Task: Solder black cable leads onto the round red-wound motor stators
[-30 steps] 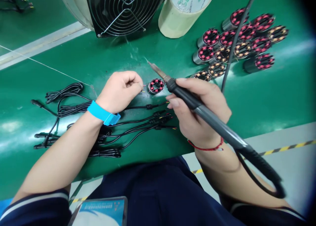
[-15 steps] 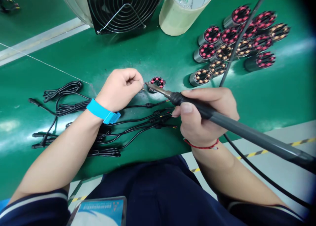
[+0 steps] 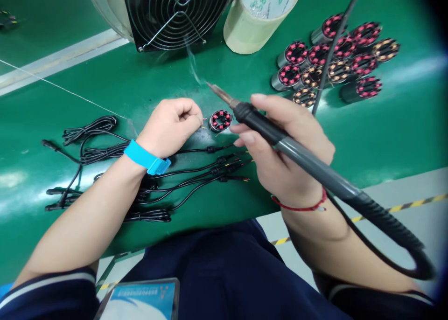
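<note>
Now lifted clear of the work, the tip of a soldering iron (image 3: 304,160) trails a wisp of smoke (image 3: 192,63) toward a caged fan (image 3: 180,14) at the far side of a green workbench (image 3: 105,75). Half a second earlier the same tip sits down at the thin wires (image 3: 204,120) beside a small red-wound ring (image 3: 220,128); at this instant it points past them, touching nothing. The right hand (image 3: 294,149) grips the iron by its dark handle, fingers wrapped near the front. The left hand (image 3: 173,126), a blue strap (image 3: 144,157) about its wrist, stays almost where it was, thumb and forefinger pinched on the wires, whose coloured ends poke out just short of the ring. The ring stands on the bench between the two hands, its place all but unchanged. The lift appears to mark a break between touches of heat rather than an end to the job, since the left hand keeps its pinch; whether any joint has taken is too small to tell. Black cables (image 3: 205,149) lie nearer the worker, and more wound cylinders (image 3: 318,54) cluster off to the right.
</note>
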`<state>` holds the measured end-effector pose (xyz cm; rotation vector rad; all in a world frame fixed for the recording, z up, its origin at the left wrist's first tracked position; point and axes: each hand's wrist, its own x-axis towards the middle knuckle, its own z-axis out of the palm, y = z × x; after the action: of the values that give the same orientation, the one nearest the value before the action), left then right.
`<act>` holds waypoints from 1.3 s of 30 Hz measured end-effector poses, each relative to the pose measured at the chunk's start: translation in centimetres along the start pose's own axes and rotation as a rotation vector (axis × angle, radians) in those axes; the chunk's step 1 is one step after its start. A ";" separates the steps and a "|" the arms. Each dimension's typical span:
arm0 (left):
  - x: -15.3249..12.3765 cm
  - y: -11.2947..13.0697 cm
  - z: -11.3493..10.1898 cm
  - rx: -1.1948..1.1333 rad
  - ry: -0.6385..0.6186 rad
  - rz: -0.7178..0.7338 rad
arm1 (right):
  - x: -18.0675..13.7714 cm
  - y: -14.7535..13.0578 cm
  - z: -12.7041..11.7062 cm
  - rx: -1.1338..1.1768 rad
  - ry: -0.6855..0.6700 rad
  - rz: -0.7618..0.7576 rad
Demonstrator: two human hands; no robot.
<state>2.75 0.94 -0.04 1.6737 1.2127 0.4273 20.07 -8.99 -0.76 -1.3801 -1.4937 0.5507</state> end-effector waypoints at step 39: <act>-0.2 -0.7 -0.4 0.066 0.015 0.047 | 1.3 -0.4 0.5 -0.090 -0.043 -0.001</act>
<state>2.04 1.00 -0.41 1.7613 1.2119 0.4339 19.63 -7.73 -0.11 -1.4453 -1.5699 0.5210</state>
